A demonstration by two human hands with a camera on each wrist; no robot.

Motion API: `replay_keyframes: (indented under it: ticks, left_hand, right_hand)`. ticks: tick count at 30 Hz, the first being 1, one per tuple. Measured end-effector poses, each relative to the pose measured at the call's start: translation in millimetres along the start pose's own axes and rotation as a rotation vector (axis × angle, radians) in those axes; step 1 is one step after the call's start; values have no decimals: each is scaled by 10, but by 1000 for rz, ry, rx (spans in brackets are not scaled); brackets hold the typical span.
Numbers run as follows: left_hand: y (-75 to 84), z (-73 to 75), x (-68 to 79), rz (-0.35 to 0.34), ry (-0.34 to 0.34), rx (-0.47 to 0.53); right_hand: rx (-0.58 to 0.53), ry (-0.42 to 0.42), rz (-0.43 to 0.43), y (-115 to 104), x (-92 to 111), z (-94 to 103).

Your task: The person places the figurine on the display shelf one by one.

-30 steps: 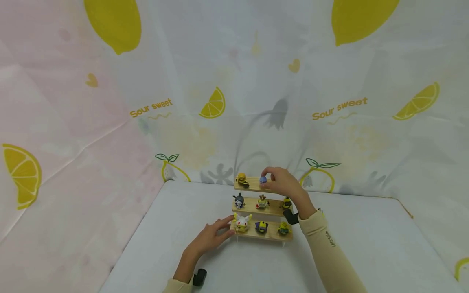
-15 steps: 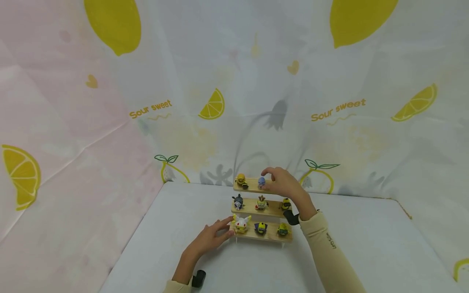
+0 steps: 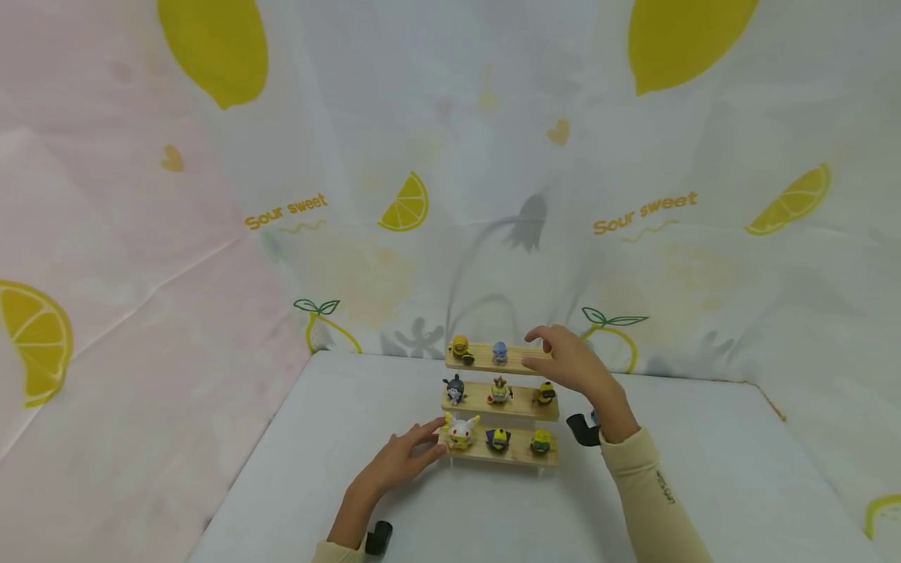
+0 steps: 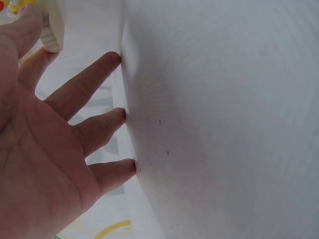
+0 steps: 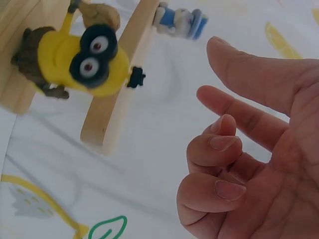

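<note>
A three-tier wooden display stand (image 3: 510, 359) holds small figurines in rows. The blue figurine (image 3: 500, 353) stands mid-way along the top tier; in the right wrist view it shows a blue hat (image 5: 199, 25). My right hand (image 3: 573, 360) hovers at that tier's right end, holding nothing, thumb and index finger apart. Closer to the right wrist camera is a minion figurine (image 5: 84, 59), from the middle tier's right end. At the bottom tier's left end, beside a white figurine (image 3: 461, 430), my left hand (image 3: 401, 460) touches the board end (image 4: 54, 30) with thumb and index finger, its other fingers spread against the white surface.
An orange-yellow figurine (image 3: 461, 348) stands at the top tier's left. A dark-capped figurine (image 3: 454, 389) and a star-hatted one (image 3: 500, 389) share the middle tier. Lemon-printed cloth (image 3: 394, 266) rises behind the white tabletop (image 3: 352, 407).
My right hand has let go of the blue figurine and drawn back to the right, leaving it upright on the top tier. The left hand stays at the stand's lower left end.
</note>
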State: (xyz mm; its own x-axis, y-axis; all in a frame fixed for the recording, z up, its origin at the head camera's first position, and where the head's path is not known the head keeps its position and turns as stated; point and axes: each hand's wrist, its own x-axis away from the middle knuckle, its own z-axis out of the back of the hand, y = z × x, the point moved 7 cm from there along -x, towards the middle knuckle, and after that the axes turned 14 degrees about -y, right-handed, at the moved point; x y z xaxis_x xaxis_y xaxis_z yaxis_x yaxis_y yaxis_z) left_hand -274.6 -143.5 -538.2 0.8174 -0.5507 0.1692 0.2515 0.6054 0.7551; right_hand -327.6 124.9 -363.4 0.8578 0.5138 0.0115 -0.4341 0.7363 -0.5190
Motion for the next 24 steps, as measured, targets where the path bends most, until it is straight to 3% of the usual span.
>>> replay_keyframes:
  ticks: [18,24]
  left_hand:
    - [40,11,4,-10,3,2]
    - [35,4,0,-8,2,13]
  right_hand:
    - [-30,160,23,417,459,-23]
    - [-12,186,-8,583,617,-48]
